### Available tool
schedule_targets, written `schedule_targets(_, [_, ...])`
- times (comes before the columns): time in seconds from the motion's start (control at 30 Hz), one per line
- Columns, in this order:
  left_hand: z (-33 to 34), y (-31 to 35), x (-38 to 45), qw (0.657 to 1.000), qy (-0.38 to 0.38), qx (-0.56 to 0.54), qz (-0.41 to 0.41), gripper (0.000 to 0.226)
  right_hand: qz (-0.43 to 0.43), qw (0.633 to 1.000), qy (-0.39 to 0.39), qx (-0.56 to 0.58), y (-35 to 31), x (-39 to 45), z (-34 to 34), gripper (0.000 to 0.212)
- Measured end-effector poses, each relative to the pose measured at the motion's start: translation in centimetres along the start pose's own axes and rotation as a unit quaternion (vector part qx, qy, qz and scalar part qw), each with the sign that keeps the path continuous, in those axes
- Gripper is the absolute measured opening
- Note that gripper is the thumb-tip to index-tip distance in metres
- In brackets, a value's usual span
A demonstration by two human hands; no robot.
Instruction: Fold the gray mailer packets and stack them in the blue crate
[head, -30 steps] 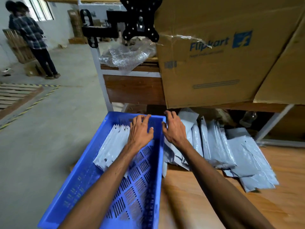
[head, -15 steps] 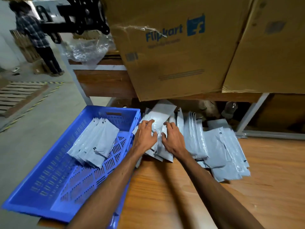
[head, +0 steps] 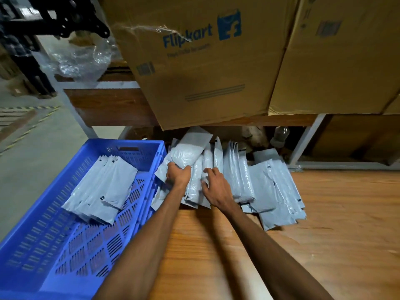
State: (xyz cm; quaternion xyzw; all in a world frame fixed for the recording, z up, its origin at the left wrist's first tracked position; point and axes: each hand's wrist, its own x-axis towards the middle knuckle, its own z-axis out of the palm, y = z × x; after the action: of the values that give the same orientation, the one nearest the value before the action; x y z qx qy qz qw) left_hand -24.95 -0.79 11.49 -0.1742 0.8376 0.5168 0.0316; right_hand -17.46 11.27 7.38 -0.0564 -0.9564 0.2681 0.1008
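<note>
A blue crate (head: 54, 245) stands at the left on the wooden table, with a row of folded gray packets (head: 101, 189) leaning in its far half. Right of the crate lies a heap of loose gray mailer packets (head: 268, 185), several standing on edge. My left hand (head: 177, 175) grips one gray packet (head: 190, 150) at its lower end, lifted clear of the heap's left side. My right hand (head: 214, 187) rests beside it, fingers curled onto the edges of upright packets in the heap.
Large Flipkart cardboard boxes (head: 205, 61) sit on a shelf overhanging the heap, close above the hands. A plastic bottle (head: 280, 136) stands under the shelf behind the packets. Crumpled clear wrap (head: 80, 59) lies at the back left. A person (head: 28, 59) stands far left.
Both hands left the crate and moved right onto the loose heap. The left hand has closed around one packet and raised it. The view swung right.
</note>
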Motion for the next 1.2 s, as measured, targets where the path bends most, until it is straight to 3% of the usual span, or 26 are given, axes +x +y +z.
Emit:
schedule_targets(0.13, [0.6,-0.1,0.7,0.996,0.014,-0.083,-0.021,0.044,-0.004,1.0,0.002,-0.012,-0.1,0.0,-0.1,0.041])
schedule_targets(0.27, [1.1,-2.7,-0.2,0.972,-0.032,-0.22,-0.082,0.06,-0.008,0.999,0.03,-0.012,-0.9,-1.4,-0.1,0.049])
schedule_targets(0.4, [0.0,-6.0,-5.7,0.946,-0.046,-0.309,-0.085,0.041,-0.03,0.996,0.071,-0.047,-1.4,-4.4,0.0,0.063])
schedule_targets(0.5, [-0.8,-9.4,-9.0,0.932,-0.051,-0.333,-0.129,0.04,-0.033,0.985,0.121,-0.115,-1.0,-6.7,-0.1,0.066])
schedule_targets(0.63, [-3.1,-12.1,-11.7,0.92,-0.09,-0.357,-0.133,0.052,-0.054,0.973,0.15,-0.168,0.4,-10.8,0.5,0.05])
schedule_targets(0.7, [-4.2,-12.7,-12.7,0.924,-0.119,-0.351,-0.095,0.062,-0.055,0.973,0.139,-0.175,0.9,-13.0,0.6,0.049])
schedule_targets(0.93, [-6.4,-16.6,-13.7,0.945,-0.242,-0.215,0.048,0.047,-0.078,0.978,0.04,-0.19,1.2,-18.1,-2.3,0.055])
schedule_targets(1.03, [-6.9,-17.5,-14.3,0.938,-0.275,-0.203,0.055,0.049,-0.094,0.983,-0.012,-0.158,1.4,-18.9,-3.8,0.042])
schedule_targets(1.2, [-5.6,-20.9,-14.6,0.961,-0.256,-0.052,0.092,0.045,-0.077,0.99,-0.067,-0.094,2.8,-20.3,-2.4,0.033])
